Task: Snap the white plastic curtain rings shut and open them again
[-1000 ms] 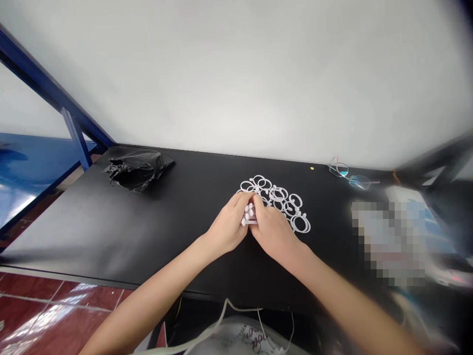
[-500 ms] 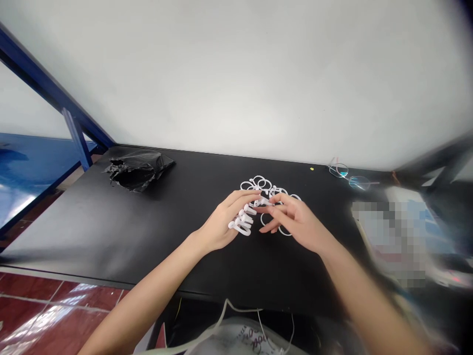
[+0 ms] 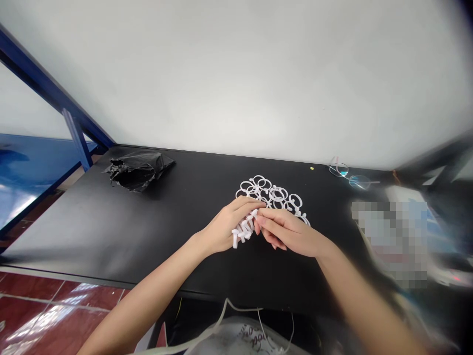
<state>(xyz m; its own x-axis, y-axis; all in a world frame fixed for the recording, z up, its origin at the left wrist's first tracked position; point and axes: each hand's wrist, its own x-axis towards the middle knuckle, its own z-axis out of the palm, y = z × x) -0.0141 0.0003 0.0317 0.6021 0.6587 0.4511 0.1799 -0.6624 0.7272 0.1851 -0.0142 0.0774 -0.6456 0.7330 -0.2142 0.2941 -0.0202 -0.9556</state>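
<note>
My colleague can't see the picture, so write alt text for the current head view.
A person's left hand holds a bunch of small white pieces over a black table, the right hand close against it. Beyond them lie loose white rings; a crumpled black bag is off to the left, and glasses lie to the right near the wall.

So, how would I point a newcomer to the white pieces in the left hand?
On the black tabletop below the pale wall, find the left hand, close beside the right hand. The white pieces show in a row at its palm side. Unlike the loose white rings lying just beyond, these are held in the hand.
</note>
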